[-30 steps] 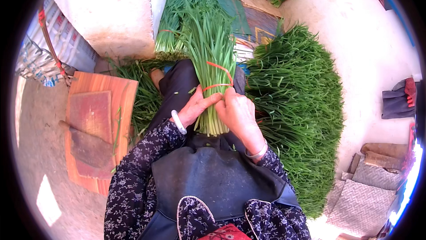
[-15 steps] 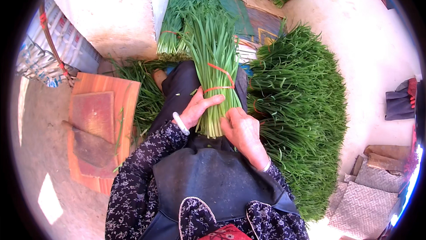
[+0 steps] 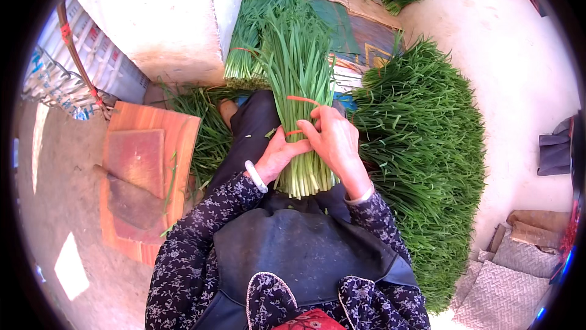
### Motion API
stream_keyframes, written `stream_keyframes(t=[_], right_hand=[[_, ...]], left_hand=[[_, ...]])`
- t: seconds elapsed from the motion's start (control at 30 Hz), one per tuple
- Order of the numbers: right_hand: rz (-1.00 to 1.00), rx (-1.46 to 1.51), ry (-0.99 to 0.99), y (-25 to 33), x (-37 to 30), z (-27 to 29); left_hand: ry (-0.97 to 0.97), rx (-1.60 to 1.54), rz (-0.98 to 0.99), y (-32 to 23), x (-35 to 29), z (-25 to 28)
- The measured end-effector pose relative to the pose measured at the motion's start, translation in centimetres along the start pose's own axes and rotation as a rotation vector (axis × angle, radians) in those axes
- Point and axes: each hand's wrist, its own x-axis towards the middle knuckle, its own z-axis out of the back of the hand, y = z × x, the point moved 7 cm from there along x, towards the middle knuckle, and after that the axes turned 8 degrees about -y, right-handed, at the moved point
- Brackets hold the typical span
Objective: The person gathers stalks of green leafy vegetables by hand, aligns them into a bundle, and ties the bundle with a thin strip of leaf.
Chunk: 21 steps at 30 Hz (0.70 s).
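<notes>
A thick bundle of garlic chives [image 3: 299, 55] lies over my lap, leaves pointing away and pale cut stems toward me. My left hand [image 3: 279, 156] is closed round its left side near the stems, thumb across the front. A red tie [image 3: 300, 98] circles the bundle, with a loose end sticking up. My right hand [image 3: 339, 141] is on the right side of the bundle, fingers bent and closed at the tie; the fingertips partly hide where it is gripped.
To the right stands a large mass of chives [image 3: 421, 165]. Tied bundles [image 3: 247, 61] lie ahead beside a white block [image 3: 152, 19]. On the left a wooden board [image 3: 189, 147] carries a cleaver [image 3: 131, 202], near loose leaves [image 3: 204, 122]. Woven mats [image 3: 506, 287] lie at lower right.
My right hand has moved up from the stem ends to the red tie. My left hand keeps its hold on the bundle. The whole view has shifted slightly.
</notes>
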Motion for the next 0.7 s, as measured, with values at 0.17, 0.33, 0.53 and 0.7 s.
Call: stream_keyframes(t=[0.17, 0.33, 0.53, 0.7], right_hand=[[-0.009, 0.232, 0.01, -0.7, 0.4, -1.7], [0.151, 0.25, 0.013, 0.7, -0.8, -0.7], [0.506, 0.268, 0.406, 5.9, -6.9, 0.5], [0.473, 0.498, 0.803, 8.7, -10.5, 0.5]], left_hand=[[0.035, 0.058, -0.052, -0.4, 0.1, 0.0], [0.048, 0.074, -0.007, 0.1, -0.2, 0.4], [0.164, 0.063, 0.047, 0.7, 0.0, 0.8], [0.142, 0.015, 0.079, 0.3, -0.6, 0.6]])
